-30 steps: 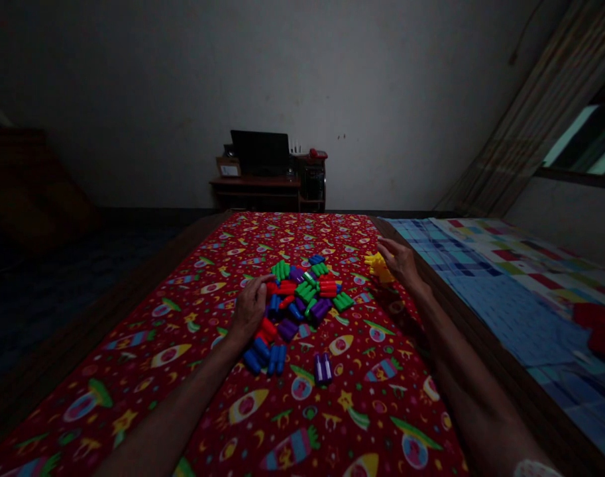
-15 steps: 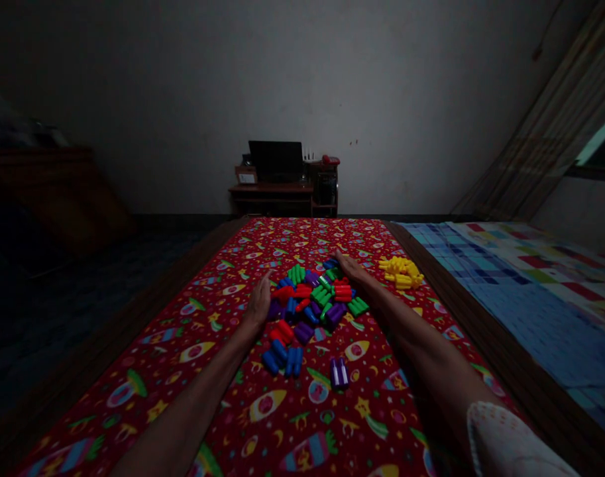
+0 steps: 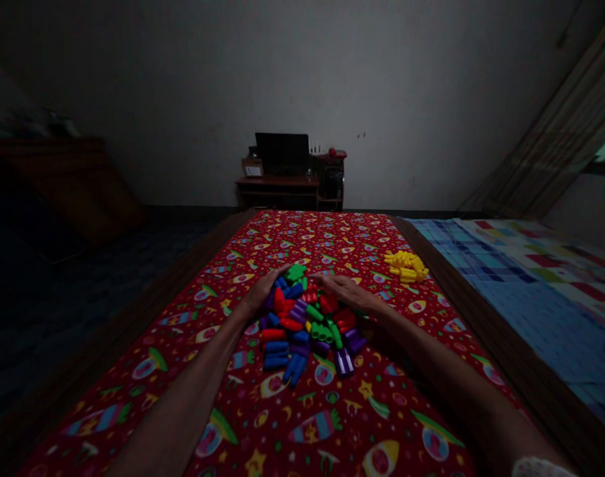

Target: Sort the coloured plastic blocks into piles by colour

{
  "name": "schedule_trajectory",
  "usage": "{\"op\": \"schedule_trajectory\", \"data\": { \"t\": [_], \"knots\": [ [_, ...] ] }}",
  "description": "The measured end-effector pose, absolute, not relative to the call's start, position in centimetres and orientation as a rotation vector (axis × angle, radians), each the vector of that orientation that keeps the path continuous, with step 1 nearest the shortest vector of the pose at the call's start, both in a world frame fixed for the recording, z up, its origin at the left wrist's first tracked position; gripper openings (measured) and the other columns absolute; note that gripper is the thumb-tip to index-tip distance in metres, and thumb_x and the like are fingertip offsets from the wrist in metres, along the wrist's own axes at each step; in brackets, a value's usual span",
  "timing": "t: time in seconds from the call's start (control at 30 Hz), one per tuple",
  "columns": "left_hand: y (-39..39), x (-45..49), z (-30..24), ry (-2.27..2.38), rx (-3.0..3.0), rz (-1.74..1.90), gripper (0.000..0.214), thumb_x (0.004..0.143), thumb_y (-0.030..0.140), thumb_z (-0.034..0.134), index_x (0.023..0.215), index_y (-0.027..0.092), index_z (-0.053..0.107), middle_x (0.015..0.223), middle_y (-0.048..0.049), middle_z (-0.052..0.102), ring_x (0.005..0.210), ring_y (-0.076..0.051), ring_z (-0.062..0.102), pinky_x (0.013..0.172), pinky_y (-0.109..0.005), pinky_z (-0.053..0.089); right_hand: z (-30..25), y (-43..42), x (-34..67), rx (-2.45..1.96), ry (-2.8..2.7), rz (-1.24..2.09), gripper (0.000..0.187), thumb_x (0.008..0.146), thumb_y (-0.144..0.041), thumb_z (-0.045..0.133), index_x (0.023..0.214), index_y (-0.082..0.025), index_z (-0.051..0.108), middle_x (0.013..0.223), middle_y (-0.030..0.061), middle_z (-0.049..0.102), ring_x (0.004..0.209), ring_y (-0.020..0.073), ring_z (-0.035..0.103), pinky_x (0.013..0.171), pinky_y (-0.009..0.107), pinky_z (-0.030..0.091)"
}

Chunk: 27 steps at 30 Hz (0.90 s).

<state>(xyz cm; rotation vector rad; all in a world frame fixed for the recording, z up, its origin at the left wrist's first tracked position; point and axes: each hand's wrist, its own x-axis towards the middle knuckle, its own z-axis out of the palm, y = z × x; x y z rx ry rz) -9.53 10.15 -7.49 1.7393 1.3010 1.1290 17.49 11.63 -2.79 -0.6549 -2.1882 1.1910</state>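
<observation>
- Well, a pile of toy pegs (image 3: 302, 324) sits between the two hands, on a red cloth (image 3: 322, 242) with rockets and stars on it.
- Left hand (image 3: 262, 293) is at 10 o'clock from the pile, with its fingers curved around the top edge.
- Right hand (image 3: 349, 293) is at 2 o'clock from the pile, lying flat and low against its top edge.
- Both hands touch the pile, and only a narrow gap is left between their fingertips. I cannot tell if either one holds a peg.
- Long way, the pile runs from 12 o'clock to 6 o'clock.
- Pegs are smooth, shiny plastic with round ends. They are red, blue, green and purple.
- Yellow pegs (image 3: 405, 266) lie in a small heap at 2 o'clock, well past the right hand.
- Far off at 12 o'clock stands a desk (image 3: 277, 181) with a black screen (image 3: 282, 154).
</observation>
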Motion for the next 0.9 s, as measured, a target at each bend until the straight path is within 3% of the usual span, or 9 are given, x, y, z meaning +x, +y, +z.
{"op": "schedule_trajectory", "data": {
  "t": [0.1, 0.17, 0.3, 0.37, 0.43, 0.67, 0.9],
  "knots": [
    [10.6, -9.2, -6.9, 1.346, 1.822, 1.081, 0.063, 0.089, 0.059, 0.032, 0.132, 0.02, 0.055, 0.138, -0.0054, 0.055, 0.13, -0.026, 0.047, 0.111, -0.042, 0.033, -2.9, 10.9, 20.7, -0.999, -2.042, 0.939, 0.074, 0.087, -0.073, 0.028, 0.12, -0.016, 0.063, 0.107, 0.0099, 0.068, 0.103, 0.0269, 0.061, 0.093, 0.043, 0.045],
    [11.0, -8.8, -6.3, 1.415, 1.868, 1.105, 0.063, 0.087, 0.061, 0.033, 0.124, 0.019, 0.062, 0.135, -0.0072, 0.058, 0.129, -0.027, 0.049, 0.112, -0.042, 0.032, -4.1, 9.6, 22.4, -1.164, -1.992, 0.834, 0.073, 0.089, -0.069, 0.024, 0.124, -0.016, 0.061, 0.113, 0.0127, 0.066, 0.108, 0.0285, 0.059, 0.096, 0.046, 0.043],
    [11.6, -7.6, -5.3, 1.418, 1.869, 1.093, 0.061, 0.084, 0.063, 0.038, 0.115, 0.019, 0.067, 0.13, -0.008, 0.061, 0.125, -0.027, 0.053, 0.11, -0.043, 0.035, -7.5, 5.6, 22.4, -1.155, -2.083, 0.758, 0.062, 0.09, -0.063, 0.036, 0.138, -0.025, 0.049, 0.146, 0.0112, 0.042, 0.138, 0.0284, 0.032, 0.113, 0.049, 0.026],
    [11.6, -6.9, -4.9, 1.34, 1.851, 0.992, 0.058, 0.083, 0.062, 0.04, 0.115, 0.022, 0.068, 0.127, -0.0053, 0.064, 0.121, -0.027, 0.056, 0.106, -0.043, 0.039, -8.7, 4.4, 20.9, -1.111, -2.111, 0.713, 0.064, 0.087, -0.061, 0.045, 0.142, -0.028, 0.043, 0.152, 0.0097, 0.033, 0.143, 0.0291, 0.02, 0.115, 0.051, 0.021],
    [11.5, -6.4, -4.6, 1.284, 1.812, 0.894, 0.055, 0.082, 0.062, 0.042, 0.112, 0.024, 0.069, 0.121, -0.0028, 0.068, 0.116, -0.027, 0.06, 0.102, -0.042, 0.043, -9.0, 4.6, 19.0, -1.072, -2.078, 0.679, 0.067, 0.086, -0.059, 0.049, 0.145, -0.028, 0.038, 0.153, 0.0101, 0.031, 0.144, 0.0299, 0.018, 0.114, 0.053, 0.02],
    [9.8, -5.7, -3.2, 1.313, 1.796, 0.832, 0.06, 0.083, 0.065, 0.038, 0.109, 0.022, 0.071, 0.111, -0.0049, 0.072, 0.106, -0.029, 0.064, 0.096, -0.043, 0.047, -6.5, 9.4, 15.8, -1.002, -1.951, 0.846, 0.057, 0.089, -0.047, 0.049, 0.139, -0.02, 0.046, 0.13, 0.0117, 0.057, 0.121, 0.0266, 0.051, 0.105, 0.046, 0.037],
    [4.9, -4.7, -0.6, 1.447, 2.353, 0.842, 0.051, 0.094, 0.049, 0.03, 0.119, 0.021, 0.065, 0.128, -0.0071, 0.063, 0.129, -0.026, 0.047, 0.112, -0.048, 0.031, -6.2, 10.6, 17.5, -0.809, -1.805, 1.152, 0.053, 0.079, -0.049, 0.06, 0.123, -0.021, 0.061, 0.118, 0.0079, 0.066, 0.105, 0.0245, 0.061, 0.091, 0.04, 0.048]
  ]
}}
